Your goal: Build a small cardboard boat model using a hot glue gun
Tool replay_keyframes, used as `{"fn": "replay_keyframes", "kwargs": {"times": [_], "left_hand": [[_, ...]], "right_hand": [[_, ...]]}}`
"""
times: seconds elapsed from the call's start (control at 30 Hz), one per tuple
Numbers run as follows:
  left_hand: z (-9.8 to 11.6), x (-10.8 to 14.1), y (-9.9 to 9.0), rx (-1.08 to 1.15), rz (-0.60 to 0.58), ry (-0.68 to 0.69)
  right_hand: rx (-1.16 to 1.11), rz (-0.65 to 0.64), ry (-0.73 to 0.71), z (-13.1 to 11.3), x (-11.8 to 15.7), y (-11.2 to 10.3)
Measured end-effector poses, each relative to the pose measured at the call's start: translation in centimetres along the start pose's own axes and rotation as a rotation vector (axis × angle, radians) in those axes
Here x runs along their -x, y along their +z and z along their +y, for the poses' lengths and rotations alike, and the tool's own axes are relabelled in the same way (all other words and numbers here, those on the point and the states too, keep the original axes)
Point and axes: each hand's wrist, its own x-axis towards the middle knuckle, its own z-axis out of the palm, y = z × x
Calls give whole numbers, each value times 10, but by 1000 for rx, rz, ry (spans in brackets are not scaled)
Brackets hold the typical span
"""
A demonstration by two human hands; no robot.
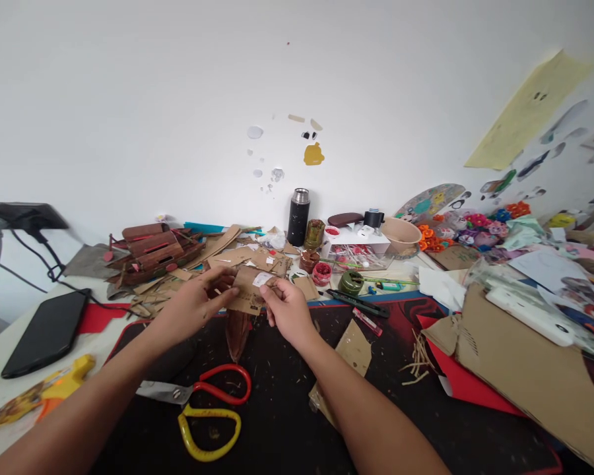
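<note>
Both hands are over the middle of the dark mat (277, 409), with a small piece of brown cardboard (247, 291) between them. A white label shows on its upper right. My left hand (198, 300) has its fingers curled at the piece's left edge. My right hand (284, 307) pinches its right side between thumb and fingers. Just below the piece lies a reddish-brown boat-shaped part (237, 335), its upper end hidden by the cardboard. Scissors (210, 396) with one red and one yellow handle lie open on the mat, nearer to me.
Cardboard scraps (228, 247) and a brown model ship (153, 254) stand at the back left. Paint jars (321, 272) and a black flask (298, 221) are behind the hands. A phone (47, 333) and glue gun (62, 389) lie left; large cardboard (525, 369) lies right.
</note>
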Motion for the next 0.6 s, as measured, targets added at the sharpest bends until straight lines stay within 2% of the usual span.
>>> {"fn": "replay_keyframes", "kwargs": {"times": [0.1,0.27,0.47,0.6], "left_hand": [[-2,0,3,-29,11,-18],[-2,-2,2,82,-18,-44],[-10,-3,4,144,-73,-77],[-6,-1,4,164,-126,-81]], "right_hand": [[53,1,-26,3,1,1],[114,11,-48,5,4,2],[7,-2,-28,2,3,3],[37,18,-45,5,2,2]]}}
